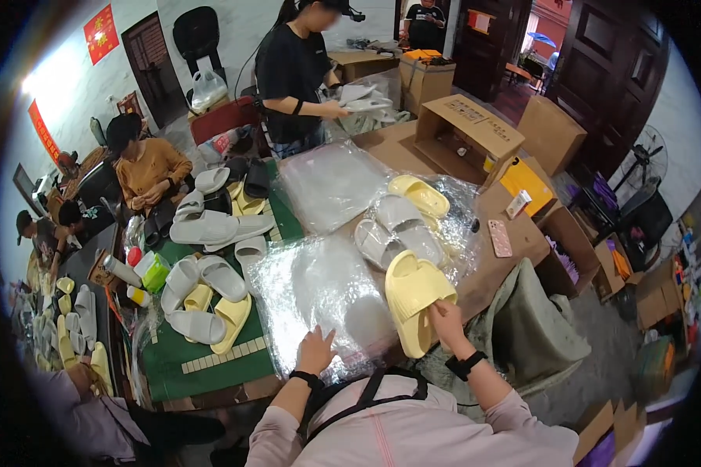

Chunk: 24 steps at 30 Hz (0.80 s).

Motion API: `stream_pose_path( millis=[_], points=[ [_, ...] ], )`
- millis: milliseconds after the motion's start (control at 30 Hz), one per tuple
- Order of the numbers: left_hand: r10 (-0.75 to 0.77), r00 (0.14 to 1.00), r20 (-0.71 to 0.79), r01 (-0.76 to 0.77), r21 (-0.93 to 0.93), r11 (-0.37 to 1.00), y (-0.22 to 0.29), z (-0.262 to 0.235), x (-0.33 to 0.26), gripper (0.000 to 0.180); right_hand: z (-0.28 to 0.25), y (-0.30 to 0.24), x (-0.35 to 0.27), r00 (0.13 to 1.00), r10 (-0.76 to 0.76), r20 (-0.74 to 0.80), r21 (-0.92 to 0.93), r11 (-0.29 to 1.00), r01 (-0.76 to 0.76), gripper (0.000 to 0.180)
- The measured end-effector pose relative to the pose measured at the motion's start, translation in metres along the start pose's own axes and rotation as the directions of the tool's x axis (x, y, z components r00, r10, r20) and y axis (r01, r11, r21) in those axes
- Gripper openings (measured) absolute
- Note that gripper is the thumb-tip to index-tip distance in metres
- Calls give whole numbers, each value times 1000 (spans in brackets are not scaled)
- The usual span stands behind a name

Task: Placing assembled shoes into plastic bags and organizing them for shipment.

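Note:
My right hand [446,321] grips a pair of pale yellow slippers [414,289] by the lower edge, its fingers closed on them. They are held at the right side of a stack of clear plastic bags [308,284]. On the near part of that stack lies my left hand [316,350], fingers spread, holding nothing. Just beyond the yellow pair are grey slippers [405,218] in shiny clear plastic. Another yellow slipper [419,194] lies behind them, also on clear film. A second stack of clear bags [331,187] is farther back on the table.
Grey and yellow slippers [202,226] are heaped on a green mat [210,375] at left. At right are a pink phone [500,238], an open carton [469,128] and a draped grey-green cover [537,323]. A co-worker [294,78] stands across the table holding light-coloured slippers.

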State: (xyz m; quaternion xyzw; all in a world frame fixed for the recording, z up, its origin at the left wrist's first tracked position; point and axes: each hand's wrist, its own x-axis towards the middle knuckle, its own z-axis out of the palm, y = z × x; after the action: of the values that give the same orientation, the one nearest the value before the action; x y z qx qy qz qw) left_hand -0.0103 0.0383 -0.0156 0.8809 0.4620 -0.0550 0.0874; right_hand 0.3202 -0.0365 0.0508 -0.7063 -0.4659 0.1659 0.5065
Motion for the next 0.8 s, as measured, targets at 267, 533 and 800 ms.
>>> stream_pose_path(
  millis=[267, 533, 800],
  points=[
    [25, 996, -82, -29, -43, 999, -3, 10, 3, 49, -6, -39, 1, 740, 178, 648, 135, 930, -342, 18],
    [3, 998, -61, -9, -104, 995, -19, 31, 10, 40, 34, -32, 6, 462, -123, 878, 143, 990, -10, 20],
    [-272, 883, -382, 72, -462, 884, -14, 24, 27, 33, 53, -68, -11, 326, -95, 941, 167, 965, -202, 20]
  ],
)
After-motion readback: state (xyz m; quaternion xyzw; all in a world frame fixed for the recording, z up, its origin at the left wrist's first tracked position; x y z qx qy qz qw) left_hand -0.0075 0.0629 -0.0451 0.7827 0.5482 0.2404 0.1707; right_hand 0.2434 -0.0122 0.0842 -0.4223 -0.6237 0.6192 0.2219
